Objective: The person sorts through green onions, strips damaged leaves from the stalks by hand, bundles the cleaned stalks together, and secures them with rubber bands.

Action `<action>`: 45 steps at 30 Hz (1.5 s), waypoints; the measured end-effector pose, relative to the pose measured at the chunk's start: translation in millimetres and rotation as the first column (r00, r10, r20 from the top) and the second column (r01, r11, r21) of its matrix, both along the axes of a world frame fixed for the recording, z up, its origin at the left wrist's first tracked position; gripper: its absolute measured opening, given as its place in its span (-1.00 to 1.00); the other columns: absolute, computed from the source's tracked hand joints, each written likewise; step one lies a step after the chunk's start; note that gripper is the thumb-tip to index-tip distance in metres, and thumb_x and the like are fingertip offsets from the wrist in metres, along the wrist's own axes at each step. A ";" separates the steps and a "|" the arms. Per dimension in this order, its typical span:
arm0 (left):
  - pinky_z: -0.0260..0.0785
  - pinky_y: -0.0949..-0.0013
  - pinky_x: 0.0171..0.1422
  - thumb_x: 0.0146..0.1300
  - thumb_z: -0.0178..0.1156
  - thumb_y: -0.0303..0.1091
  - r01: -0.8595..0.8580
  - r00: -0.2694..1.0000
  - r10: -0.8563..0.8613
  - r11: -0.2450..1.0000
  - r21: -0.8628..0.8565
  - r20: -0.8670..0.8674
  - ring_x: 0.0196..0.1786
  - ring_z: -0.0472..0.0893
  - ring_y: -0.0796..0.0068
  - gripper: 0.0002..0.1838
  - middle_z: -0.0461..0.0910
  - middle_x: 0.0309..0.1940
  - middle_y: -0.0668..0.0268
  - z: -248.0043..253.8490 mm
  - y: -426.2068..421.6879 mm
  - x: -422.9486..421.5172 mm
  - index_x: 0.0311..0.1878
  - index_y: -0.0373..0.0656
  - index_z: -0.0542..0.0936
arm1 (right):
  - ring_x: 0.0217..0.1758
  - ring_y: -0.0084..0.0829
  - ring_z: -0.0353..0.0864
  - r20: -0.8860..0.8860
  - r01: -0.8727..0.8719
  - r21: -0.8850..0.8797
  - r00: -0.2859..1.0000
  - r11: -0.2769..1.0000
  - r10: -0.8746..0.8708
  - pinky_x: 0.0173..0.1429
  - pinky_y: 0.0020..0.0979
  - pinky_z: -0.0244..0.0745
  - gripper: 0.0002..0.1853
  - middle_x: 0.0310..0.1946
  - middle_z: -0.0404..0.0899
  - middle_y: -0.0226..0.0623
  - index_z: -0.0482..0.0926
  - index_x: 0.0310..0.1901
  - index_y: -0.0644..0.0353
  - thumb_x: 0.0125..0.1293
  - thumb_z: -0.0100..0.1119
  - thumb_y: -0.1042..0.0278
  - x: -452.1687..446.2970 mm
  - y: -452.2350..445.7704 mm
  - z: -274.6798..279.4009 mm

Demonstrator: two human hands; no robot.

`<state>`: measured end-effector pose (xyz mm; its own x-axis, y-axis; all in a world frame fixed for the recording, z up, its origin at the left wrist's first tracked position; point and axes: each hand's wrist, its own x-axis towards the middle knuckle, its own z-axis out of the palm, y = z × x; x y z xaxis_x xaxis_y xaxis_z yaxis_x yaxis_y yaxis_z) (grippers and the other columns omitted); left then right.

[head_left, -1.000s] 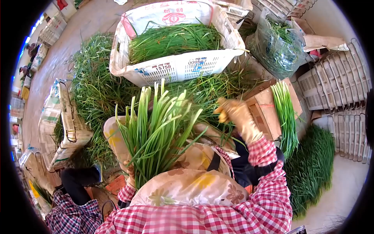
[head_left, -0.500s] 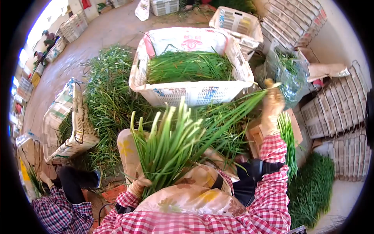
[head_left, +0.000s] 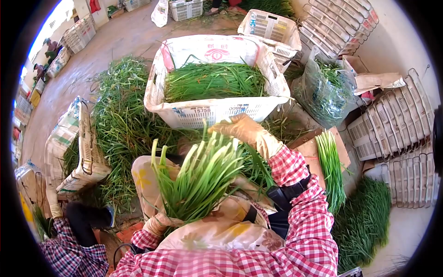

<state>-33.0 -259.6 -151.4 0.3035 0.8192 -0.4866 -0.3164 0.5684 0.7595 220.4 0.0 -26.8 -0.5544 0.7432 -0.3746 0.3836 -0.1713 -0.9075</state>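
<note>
A thick bunch of chives (head_left: 198,177) stands on my lap, pale cut ends up and leaves down. My gloved left hand (head_left: 159,223) is closed round its lower part against the flowered apron (head_left: 217,235). My gloved right hand (head_left: 251,136) is at the top of the bunch, thumb and fingers pinched together beside the pale ends; what lies between the fingertips is too small to make out. On the right, a neat bundle of chives (head_left: 330,168) rests on a brown cardboard box (head_left: 310,159).
Ahead stands a white crate (head_left: 217,108) with chives in it. Loose leaves (head_left: 122,124) are heaped to its left, near a tilted crate (head_left: 87,147). A plastic bag (head_left: 323,99), stacked crates (head_left: 392,120) and more chives (head_left: 362,226) lie right. A co-worker's sleeve (head_left: 69,249) shows at lower left.
My right hand has come from the far right, where it pulled long leaves out of the bunch, back to the bunch's top. Those stretched leaves no longer show. My left hand still grips the bunch.
</note>
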 end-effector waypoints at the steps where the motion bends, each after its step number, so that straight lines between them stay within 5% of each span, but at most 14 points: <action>1: 0.34 0.26 0.22 0.10 0.29 -0.53 0.001 1.000 -0.001 1.000 -0.001 0.004 0.11 0.48 0.36 -0.42 0.50 0.08 0.15 1.1 0.1 1.2 0.22 -0.24 0.37 | -0.30 -0.55 0.59 0.099 0.018 0.023 0.995 1.000 -0.020 -0.15 -0.51 0.46 -0.68 -0.29 0.68 -0.33 0.67 -0.15 0.18 0.14 0.35 0.16 -4.5 -0.2 1.9; 5: 0.34 0.26 0.22 0.10 0.29 -0.52 -0.010 1.000 0.010 1.000 -0.006 0.012 0.11 0.48 0.36 -0.42 0.50 0.08 0.15 0.9 -5.2 -0.1 0.22 -0.24 0.37 | -0.48 -0.49 0.55 0.375 0.146 0.410 0.873 0.900 -0.313 -0.41 -0.44 0.49 -0.73 -0.38 0.65 -0.33 0.67 -0.20 0.05 0.29 0.14 0.06 -2.3 24.0 18.0; 8: 0.34 0.26 0.22 0.10 0.29 -0.52 -0.026 1.000 0.026 1.000 -0.002 0.017 0.11 0.48 0.36 -0.42 0.50 0.08 0.15 2.6 -10.3 -2.8 0.22 -0.24 0.37 | -0.71 -0.75 0.07 -0.267 0.800 0.057 0.589 0.598 -0.763 -0.67 -0.67 -0.08 -0.69 -0.69 0.29 -0.65 0.66 -0.36 0.07 0.38 -0.01 0.11 48.4 58.7 32.9; 11: 0.34 0.26 0.22 0.10 0.29 -0.52 -0.050 0.999 0.050 0.999 -0.003 0.018 0.11 0.48 0.36 -0.42 0.50 0.08 0.15 2.1 -15.6 -5.2 0.22 -0.24 0.37 | -0.64 -0.75 0.18 -0.668 0.890 0.129 0.405 0.438 -0.625 -0.58 -0.67 0.06 -0.67 -0.62 0.39 -0.65 0.65 -0.32 0.13 0.31 0.10 0.02 107.8 67.0 77.4; 13: 0.34 0.26 0.22 0.10 0.29 -0.52 -0.067 0.998 0.067 0.998 0.001 0.018 0.11 0.48 0.36 -0.42 0.50 0.08 0.15 3.4 -19.6 -6.2 0.22 -0.24 0.37 | -0.46 -0.68 0.34 -0.780 0.972 0.232 0.211 0.041 -0.589 -0.27 -0.60 0.27 -0.63 -0.46 0.49 -0.54 0.61 -0.18 0.12 0.39 -0.03 -0.01 142.3 82.1 103.1; 16: 0.34 0.26 0.22 0.10 0.29 -0.52 -0.089 0.996 0.089 0.996 0.004 0.012 0.11 0.48 0.36 -0.43 0.50 0.08 0.15 3.5 -21.4 -8.6 0.22 -0.24 0.37 | -0.30 -0.55 0.48 -0.802 0.864 0.480 0.361 -0.153 -0.476 -0.15 -0.48 0.43 -0.68 -0.29 0.54 -0.37 0.56 -0.14 0.10 0.39 -0.02 0.03 169.4 69.0 120.3; 22: 0.34 0.26 0.21 0.10 0.30 -0.51 -0.081 0.997 0.081 0.997 0.004 0.001 0.11 0.48 0.36 -0.43 0.50 0.08 0.15 6.0 -16.9 -6.8 0.21 -0.24 0.37 | -0.19 -0.47 0.55 -0.282 0.434 0.459 0.899 0.776 -0.336 -0.07 -0.47 0.49 -0.73 -0.32 0.57 -0.27 0.52 -0.10 0.26 0.33 0.09 0.23 85.3 -8.4 39.1; 25: 0.34 0.26 0.21 0.10 0.30 -0.51 -0.064 0.998 0.064 0.998 -0.002 -0.007 0.11 0.48 0.36 -0.43 0.50 0.07 0.15 6.6 -12.8 -5.5 0.21 -0.24 0.37 | -0.30 -0.46 0.62 -0.041 0.135 0.297 0.991 0.945 -0.128 -0.21 -0.56 0.54 -0.77 -0.41 0.63 -0.23 0.60 -0.23 0.31 0.23 0.24 0.30 14.3 -61.0 19.8; 26: 0.34 0.26 0.21 0.10 0.30 -0.51 -0.061 0.998 0.061 0.998 -0.003 -0.009 0.11 0.48 0.36 -0.43 0.50 0.07 0.15 8.2 -12.2 -4.7 0.21 -0.24 0.37 | -0.50 -0.53 0.49 0.118 0.127 0.006 0.985 0.992 -0.127 -0.41 -0.59 0.41 -0.71 -0.50 0.57 -0.29 0.61 -0.20 0.26 0.24 0.23 0.16 2.8 -64.1 31.4; 31: 0.34 0.26 0.21 0.10 0.30 -0.50 -0.045 0.999 0.045 0.999 0.002 -0.022 0.10 0.48 0.36 -0.43 0.50 0.07 0.15 11.5 -8.8 -2.3 0.21 -0.24 0.37 | -0.72 -0.62 0.23 0.020 0.214 -0.398 0.974 0.892 -0.225 -0.67 -0.53 0.11 -0.74 -0.65 0.40 -0.42 0.59 -0.35 0.30 0.21 0.26 0.22 -5.9 -41.6 -14.2; 39: 0.35 0.26 0.21 0.10 0.30 -0.50 -0.055 0.998 0.055 0.998 0.011 -0.022 0.10 0.48 0.36 -0.43 0.50 0.07 0.15 14.2 -8.0 0.4 0.21 -0.24 0.38 | -0.72 -0.61 0.25 -0.106 0.141 -0.444 0.972 0.885 -0.208 -0.67 -0.55 0.18 -0.70 -0.65 0.37 -0.40 0.57 -0.27 0.34 0.32 0.14 0.18 8.3 -39.1 -7.7; 41: 0.35 0.26 0.21 0.10 0.30 -0.50 -0.060 0.998 0.061 0.998 0.015 -0.023 0.10 0.48 0.36 -0.43 0.50 0.07 0.15 14.1 -9.2 -1.0 0.21 -0.24 0.38 | -0.71 -0.60 0.29 -0.386 0.003 -0.352 0.911 0.936 -0.148 -0.66 -0.55 0.21 -0.71 -0.59 0.43 -0.36 0.56 -0.25 0.33 0.35 0.10 0.20 15.8 -41.9 -32.5; 43: 0.35 0.26 0.21 0.10 0.30 -0.49 -0.070 0.997 0.071 0.997 0.033 -0.020 0.10 0.48 0.36 -0.43 0.50 0.07 0.15 16.2 -10.9 -0.2 0.21 -0.24 0.38 | -0.66 -0.58 0.33 -0.046 0.227 -0.282 0.967 0.932 -0.249 -0.64 -0.57 0.25 -0.79 -0.55 0.48 -0.34 0.57 -0.19 0.31 0.34 0.04 0.34 0.8 -46.1 2.6; 45: 0.35 0.26 0.21 0.10 0.30 -0.49 -0.083 0.996 0.084 0.995 0.053 -0.025 0.10 0.48 0.36 -0.43 0.50 0.07 0.15 18.6 -15.9 -0.4 0.21 -0.24 0.38 | -0.66 -0.64 0.29 -0.134 0.416 -0.204 0.885 0.886 -0.447 -0.65 -0.62 0.23 -0.76 -0.61 0.43 -0.45 0.58 -0.22 0.26 0.38 -0.03 0.28 19.8 -27.9 12.4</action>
